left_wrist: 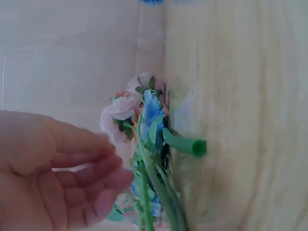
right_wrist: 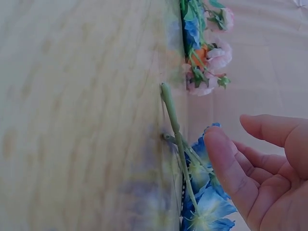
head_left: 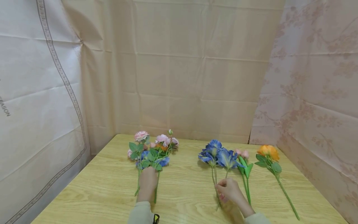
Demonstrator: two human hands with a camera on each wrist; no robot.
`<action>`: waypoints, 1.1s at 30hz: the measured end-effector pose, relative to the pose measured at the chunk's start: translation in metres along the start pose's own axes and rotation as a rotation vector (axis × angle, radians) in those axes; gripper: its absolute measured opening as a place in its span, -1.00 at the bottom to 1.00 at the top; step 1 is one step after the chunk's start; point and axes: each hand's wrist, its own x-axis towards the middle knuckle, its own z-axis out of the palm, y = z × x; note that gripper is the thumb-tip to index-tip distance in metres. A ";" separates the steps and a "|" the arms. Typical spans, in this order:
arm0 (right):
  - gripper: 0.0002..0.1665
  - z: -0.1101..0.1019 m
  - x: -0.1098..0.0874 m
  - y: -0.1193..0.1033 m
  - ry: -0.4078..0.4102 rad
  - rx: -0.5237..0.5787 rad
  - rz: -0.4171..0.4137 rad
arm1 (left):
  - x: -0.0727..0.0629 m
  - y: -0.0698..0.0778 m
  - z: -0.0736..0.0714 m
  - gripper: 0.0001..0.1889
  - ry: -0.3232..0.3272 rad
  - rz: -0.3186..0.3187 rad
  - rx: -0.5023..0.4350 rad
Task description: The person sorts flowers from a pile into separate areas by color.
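Note:
A mixed bunch of artificial flowers lies at the left of the table, with pink roses [head_left: 163, 140], blue blooms [head_left: 163, 161] and green stems [left_wrist: 163, 192]. Over its stems is my left hand [head_left: 148, 182], fingers loosely bent and apparently apart from them in the left wrist view. My right hand [head_left: 230, 190] hovers by the stems of the blue flowers [head_left: 213, 152]. In the right wrist view its thumb and fingers stand apart, and the nearby stem [right_wrist: 178, 139] passes beside them without being gripped. The stem's far end shows near the tabletop.
Right of the blue flowers lie pink tulips [head_left: 245, 155] with green leaves. Farther right an orange flower [head_left: 268, 152] lies with its long stem toward the front. The wood-grain table [head_left: 184, 186] is enclosed by hanging cloths at the back [head_left: 181, 77] and sides.

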 end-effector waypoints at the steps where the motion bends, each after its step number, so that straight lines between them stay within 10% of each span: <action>1: -0.83 0.000 0.000 0.001 -0.006 0.009 -0.013 | 0.000 -0.002 0.000 -0.88 -0.018 -0.021 0.006; 12: -0.80 0.001 -0.001 0.002 -0.036 0.008 -0.025 | -0.006 -0.015 0.000 -0.91 -0.213 -0.114 0.030; 33: -0.80 0.001 -0.002 0.000 -0.087 0.017 0.020 | -0.003 -0.021 0.004 -0.90 -0.224 -0.149 0.028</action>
